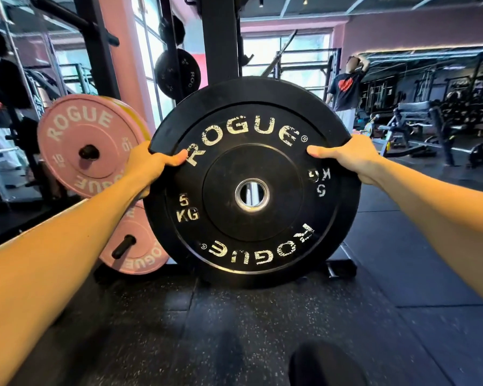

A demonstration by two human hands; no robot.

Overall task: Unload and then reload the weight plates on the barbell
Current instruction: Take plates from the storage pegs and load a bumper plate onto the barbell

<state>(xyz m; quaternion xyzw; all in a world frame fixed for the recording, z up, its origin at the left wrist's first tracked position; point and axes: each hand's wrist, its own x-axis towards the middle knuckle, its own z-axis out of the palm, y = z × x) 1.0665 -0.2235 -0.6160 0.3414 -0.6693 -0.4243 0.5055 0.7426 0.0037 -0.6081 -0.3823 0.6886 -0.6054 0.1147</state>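
A black 5 kg Rogue bumper plate (251, 224) stands upright in front of me, its flat face toward the camera. My left hand (148, 165) grips its left rim, thumb across the face. My right hand (349, 157) grips the right rim the same way. Through the plate's steel centre hole (252, 195) a silver bar end shows behind it. I cannot tell whether the plate's bottom edge touches the floor.
Two pink Rogue plates, one upper (87, 143) and one lower (140, 246), hang on storage pegs of the black rack (221, 43) at left. A small black plate (179, 72) hangs higher. A person (346, 87) stands at back right near benches. Black rubber floor (207, 330) lies below.
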